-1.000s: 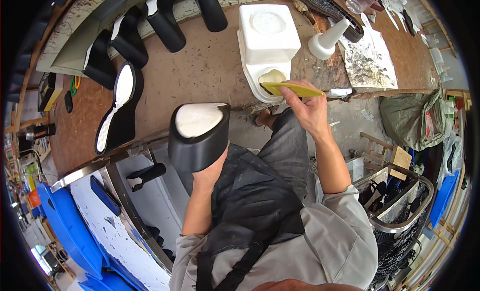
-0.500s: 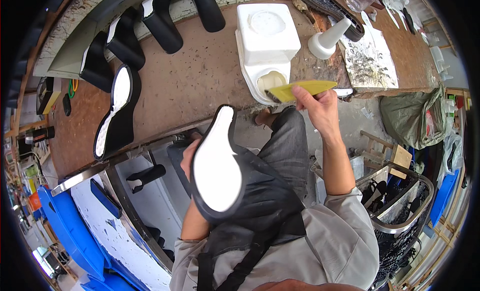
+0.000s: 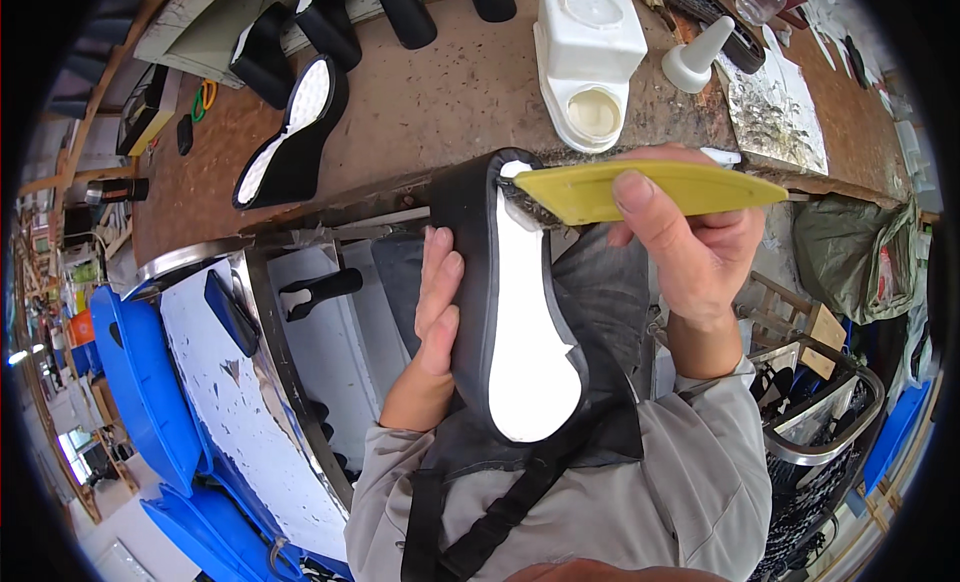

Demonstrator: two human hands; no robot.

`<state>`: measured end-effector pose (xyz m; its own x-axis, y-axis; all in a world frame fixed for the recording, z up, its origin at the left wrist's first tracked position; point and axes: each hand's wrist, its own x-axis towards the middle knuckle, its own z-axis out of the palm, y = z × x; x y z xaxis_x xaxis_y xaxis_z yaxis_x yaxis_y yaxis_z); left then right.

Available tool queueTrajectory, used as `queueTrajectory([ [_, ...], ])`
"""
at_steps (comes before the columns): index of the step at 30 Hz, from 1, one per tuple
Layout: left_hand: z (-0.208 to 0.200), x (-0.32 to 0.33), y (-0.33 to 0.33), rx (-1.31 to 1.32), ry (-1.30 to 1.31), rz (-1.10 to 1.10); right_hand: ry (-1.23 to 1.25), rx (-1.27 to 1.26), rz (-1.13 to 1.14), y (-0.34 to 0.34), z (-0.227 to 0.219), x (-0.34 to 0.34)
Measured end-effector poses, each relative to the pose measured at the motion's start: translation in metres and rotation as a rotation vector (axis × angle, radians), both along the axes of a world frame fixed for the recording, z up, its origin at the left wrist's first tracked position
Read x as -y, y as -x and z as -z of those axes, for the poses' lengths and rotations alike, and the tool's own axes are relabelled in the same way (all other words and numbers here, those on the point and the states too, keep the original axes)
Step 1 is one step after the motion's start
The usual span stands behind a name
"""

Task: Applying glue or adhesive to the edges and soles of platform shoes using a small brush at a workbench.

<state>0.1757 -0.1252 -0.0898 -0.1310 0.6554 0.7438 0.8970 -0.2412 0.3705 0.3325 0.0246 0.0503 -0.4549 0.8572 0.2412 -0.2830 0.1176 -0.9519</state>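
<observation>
My left hand (image 3: 437, 302) steadies a black wedge shoe sole (image 3: 530, 322) with a white upper face, its fingers laid along the dark left side. The sole's narrow end points toward the bench, its wide end toward my apron. In my right hand (image 3: 690, 252) is a brush with a flat yellow handle (image 3: 700, 185), pinched between thumb and fingers. Its dark bristles touch the white face near the narrow end. Just beyond, on the bench, stands a white glue pot (image 3: 592, 47) with a round opening on its near side.
Another wedge sole (image 3: 295, 132) lies on the brown bench (image 3: 400, 112) at left, with several more behind it. A white cone-tipped bottle (image 3: 697, 60) and a stained paper sheet (image 3: 770, 112) are at right. Below are blue bins (image 3: 145, 382) and a metal-rimmed basket (image 3: 815, 442).
The brush has gone from the glue pot's opening to the sole's narrow end. The sole has come up and right, and now shows its left side. The view has shifted too.
</observation>
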Motion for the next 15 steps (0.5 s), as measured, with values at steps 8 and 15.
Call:
queueTrajectory([
  [8,-0.017,0.019,0.007,-0.074,-0.13,0.08,-0.446,0.136,-0.002,-0.01,-0.03,0.015],
  [15,-0.044,0.003,-0.02,-0.1,-0.334,-0.109,-0.446,0.069,-0.193,-0.017,-0.036,0.028],
])
